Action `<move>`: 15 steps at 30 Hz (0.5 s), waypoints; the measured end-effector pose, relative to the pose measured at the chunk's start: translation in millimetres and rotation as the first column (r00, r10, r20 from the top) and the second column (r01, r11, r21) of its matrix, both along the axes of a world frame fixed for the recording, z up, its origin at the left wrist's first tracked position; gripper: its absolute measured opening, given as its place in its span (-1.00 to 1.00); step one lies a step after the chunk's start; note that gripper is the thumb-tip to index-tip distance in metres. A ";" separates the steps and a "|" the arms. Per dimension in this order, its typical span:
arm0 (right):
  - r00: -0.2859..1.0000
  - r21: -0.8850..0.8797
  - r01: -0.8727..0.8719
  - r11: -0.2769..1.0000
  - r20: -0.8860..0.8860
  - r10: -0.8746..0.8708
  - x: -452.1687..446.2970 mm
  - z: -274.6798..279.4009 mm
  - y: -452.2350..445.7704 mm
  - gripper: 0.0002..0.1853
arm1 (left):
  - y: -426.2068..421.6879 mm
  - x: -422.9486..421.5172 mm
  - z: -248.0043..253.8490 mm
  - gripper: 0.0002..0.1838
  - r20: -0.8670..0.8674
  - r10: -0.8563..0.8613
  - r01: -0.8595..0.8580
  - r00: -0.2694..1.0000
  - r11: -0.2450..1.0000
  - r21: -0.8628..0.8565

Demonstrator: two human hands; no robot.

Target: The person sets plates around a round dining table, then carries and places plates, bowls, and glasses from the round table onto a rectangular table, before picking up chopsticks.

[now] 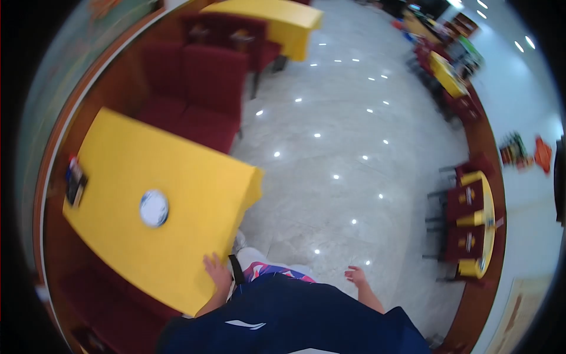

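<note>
Down the middle of the room spreads a pale, glossy floor (pixel 318 194), dotted with reflected lights. To its left stands a broad desk (pixel 183 248) under a yellow cover, one corner jutting toward the floor. A farther desk (pixel 298 23), also covered in yellow, shows at the top. Between the two sits a dark red bench (pixel 215 71) with a high back. Along the right side, dark red chairs (pixel 464 200) stand beside a yellow-topped table (pixel 487 206). The person's dark blue shirt (pixel 289 318) fills the bottom of the view. At the wall end of the desk is a dark holder (pixel 75 186), its contents too blurred to name. A white dish (pixel 154 208) with blue markings lies near the middle of the desk, well apart from both hands. The left hand (pixel 218 270) is at the desk's near edge, fingers spread apart; whether it touches the cover I cannot tell. The right hand (pixel 355 275) hangs over the floor, fingers loosely bent and apart.
</note>
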State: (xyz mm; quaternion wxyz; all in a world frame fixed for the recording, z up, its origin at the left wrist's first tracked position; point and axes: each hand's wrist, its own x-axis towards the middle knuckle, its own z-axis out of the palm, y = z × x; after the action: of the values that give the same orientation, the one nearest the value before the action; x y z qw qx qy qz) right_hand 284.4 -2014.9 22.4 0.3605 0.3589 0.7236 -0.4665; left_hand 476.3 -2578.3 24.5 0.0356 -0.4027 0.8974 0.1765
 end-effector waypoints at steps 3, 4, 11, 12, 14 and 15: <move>0.933 -0.238 0.346 0.908 -0.018 -0.360 121.3 -30.9 42.5 -0.58 | 0.3 -7.4 2.8 -0.14 0.181 -0.015 0.029 0.983 0.997 -0.073; 0.965 -0.207 0.099 0.973 -0.219 -0.144 170.4 -45.4 52.5 -0.60 | 0.8 -9.9 2.1 -0.13 0.261 0.002 0.015 0.965 0.998 -0.061; 0.990 0.072 0.118 0.990 -0.090 -0.112 429.4 -63.3 71.5 -0.66 | 56.2 -165.5 -98.4 -0.76 0.504 -0.776 0.894 0.379 0.448 0.018; 0.901 0.440 -0.416 0.796 0.078 0.427 462.2 -67.4 70.8 -0.65 | 68.7 -182.7 -86.7 -0.86 0.549 -0.820 0.951 0.165 0.280 0.132; 0.890 -0.025 0.453 0.891 -0.032 -0.454 557.5 -184.3 87.6 -0.54 | 153.2 -218.4 -75.6 -0.86 0.553 -0.833 0.950 -0.014 0.162 0.268; 0.467 -0.296 0.861 0.414 0.139 -0.873 527.1 -118.3 85.0 -0.52 | 199.8 -244.5 -126.6 -0.78 0.111 -0.865 0.767 0.490 0.488 0.417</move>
State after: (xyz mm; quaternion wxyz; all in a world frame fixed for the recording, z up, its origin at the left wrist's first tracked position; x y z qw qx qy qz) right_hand 811.5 -1930.0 -95.9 0.1080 0.6070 0.3530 -0.7037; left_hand 231.8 -2378.4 -102.2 0.3175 0.0681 0.9217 0.2119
